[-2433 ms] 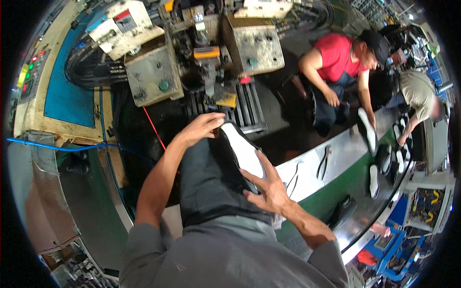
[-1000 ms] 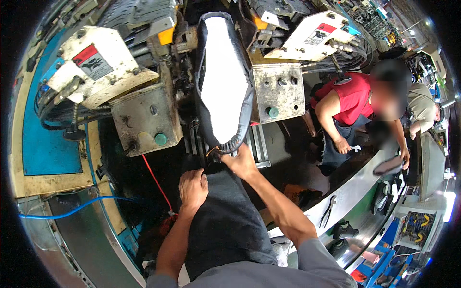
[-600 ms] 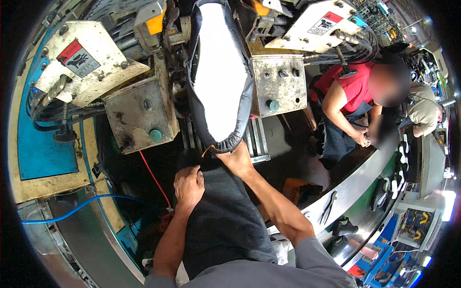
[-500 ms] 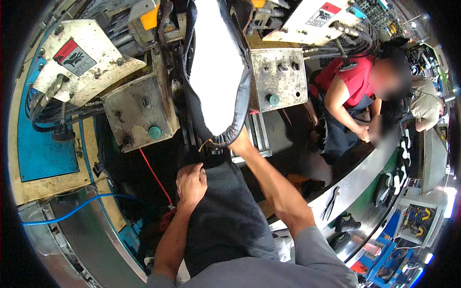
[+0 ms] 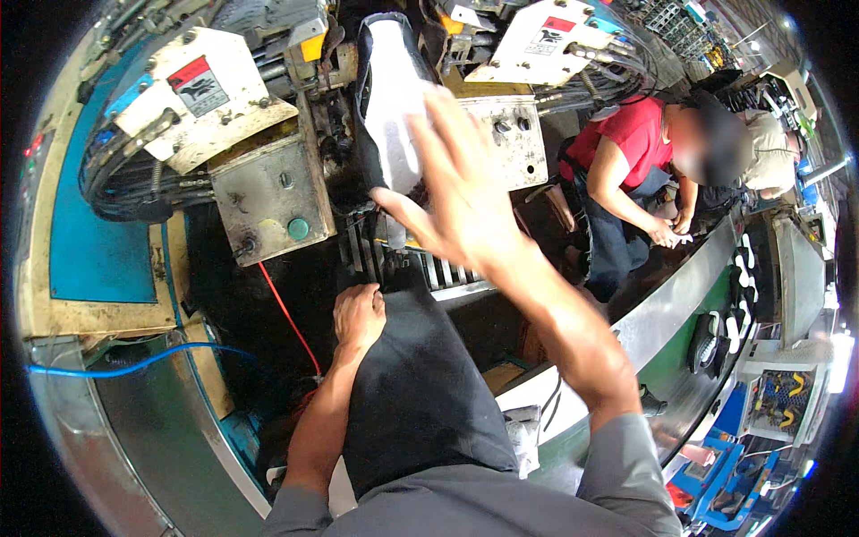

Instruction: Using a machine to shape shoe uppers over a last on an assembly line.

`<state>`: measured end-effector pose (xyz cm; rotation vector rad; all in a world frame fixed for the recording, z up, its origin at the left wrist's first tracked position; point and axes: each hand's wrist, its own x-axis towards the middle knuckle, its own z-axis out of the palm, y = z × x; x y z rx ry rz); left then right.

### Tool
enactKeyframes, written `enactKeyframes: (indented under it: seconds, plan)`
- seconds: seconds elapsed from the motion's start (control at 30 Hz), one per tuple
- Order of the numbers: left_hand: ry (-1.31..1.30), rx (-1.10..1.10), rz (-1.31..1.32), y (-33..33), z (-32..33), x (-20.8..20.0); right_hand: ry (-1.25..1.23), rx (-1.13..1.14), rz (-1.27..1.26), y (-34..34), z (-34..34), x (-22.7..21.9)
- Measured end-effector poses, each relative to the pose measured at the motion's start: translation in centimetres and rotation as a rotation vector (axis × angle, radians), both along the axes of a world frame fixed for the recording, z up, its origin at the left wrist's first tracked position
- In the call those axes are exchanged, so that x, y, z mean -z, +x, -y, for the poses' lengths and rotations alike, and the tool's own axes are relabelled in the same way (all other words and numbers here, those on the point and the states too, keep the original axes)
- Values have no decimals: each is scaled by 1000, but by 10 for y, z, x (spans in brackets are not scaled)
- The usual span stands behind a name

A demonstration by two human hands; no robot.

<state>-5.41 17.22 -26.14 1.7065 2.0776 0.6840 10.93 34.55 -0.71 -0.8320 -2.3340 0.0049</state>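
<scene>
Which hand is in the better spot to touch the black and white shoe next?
Probably the right hand: it is spread open, its fingers overlapping the black and white shoe in this view, though touching is unclear. The left hand sits lower, by the dark trouser leg, away from the shoe.

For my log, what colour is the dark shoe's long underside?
The underside is white, clearest in the head view.

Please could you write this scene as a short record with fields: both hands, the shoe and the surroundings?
Right hand: open, fingers spread, in front of the shoe; contact unclear
Left hand: fingers curled, by the dark trousers; no held thing visible
Shoe: dark upper, white underside facing the camera, partly hidden
Machine: box with green button, left of the shoe
Right side: co-worker in red top
</scene>
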Motion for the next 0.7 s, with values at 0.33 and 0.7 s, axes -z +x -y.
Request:
enactKeyframes:
  seconds: [0.33,0.7]
  plan:
    - [37,-55,27,2,9,6,-3,96,246,-30,0,-7]
    - [-16,-55,53,-6,-5,15,-19,117,243,-84,-105,-29]
